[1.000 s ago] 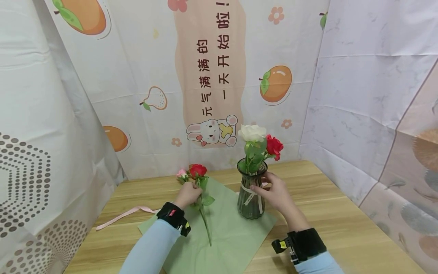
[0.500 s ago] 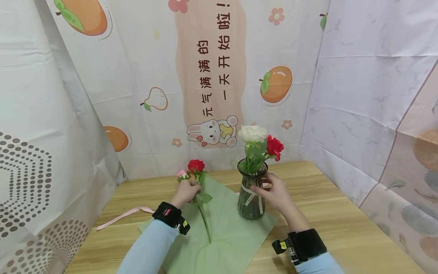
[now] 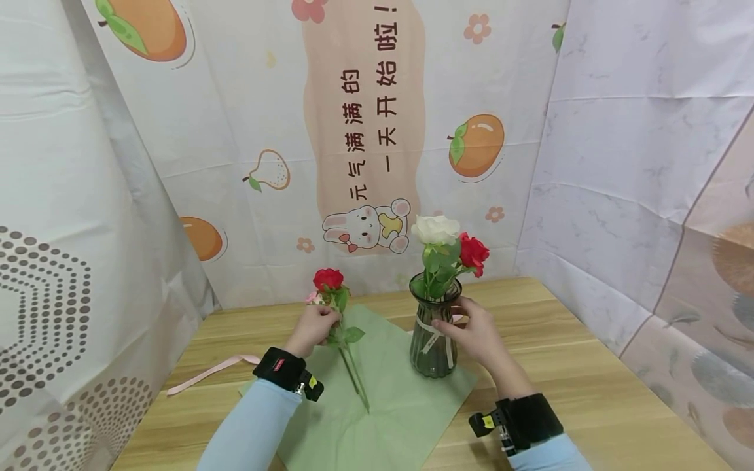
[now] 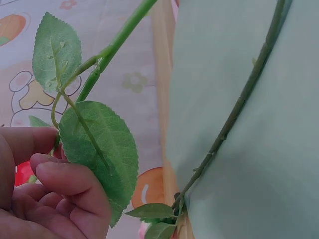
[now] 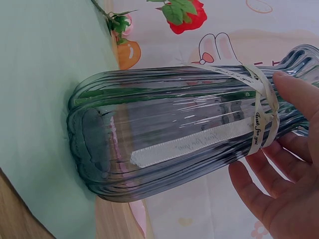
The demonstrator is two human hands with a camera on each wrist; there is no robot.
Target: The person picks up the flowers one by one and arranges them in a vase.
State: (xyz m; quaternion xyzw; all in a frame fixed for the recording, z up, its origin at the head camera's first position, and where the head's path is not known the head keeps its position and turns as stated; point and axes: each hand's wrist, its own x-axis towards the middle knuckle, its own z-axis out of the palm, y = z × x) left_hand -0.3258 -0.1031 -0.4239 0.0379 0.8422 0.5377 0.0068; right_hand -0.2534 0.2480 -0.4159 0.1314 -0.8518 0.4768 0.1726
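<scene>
My left hand [image 3: 312, 329] pinches the stem of a red rose [image 3: 328, 279] just below its bloom. The stem slants down over the green wrapping paper [image 3: 406, 412], and a serrated leaf [image 4: 99, 149] hangs by my fingers in the left wrist view. A pink rose [image 3: 314, 298] lies behind that hand, its darker stem [image 4: 232, 119] stretched across the paper. My right hand [image 3: 474, 330] holds the ribbed grey glass vase [image 3: 432, 356] near its neck, around a white printed ribbon [image 5: 199, 142]. The vase stands upright with a white rose [image 3: 436, 230] and another red rose [image 3: 473, 254] in it.
A pink ribbon [image 3: 206, 374] lies on the wooden table [image 3: 548, 353] left of the paper, partly under it. A printed cloth [image 3: 247, 229] hangs behind the table's far edge. More cloth walls [image 3: 618, 144] enclose both sides.
My left hand has moved a little left with the red rose, whose bloom has risen and now overlaps the pink one. The two stems show apart. My right hand and the vase stay put.
</scene>
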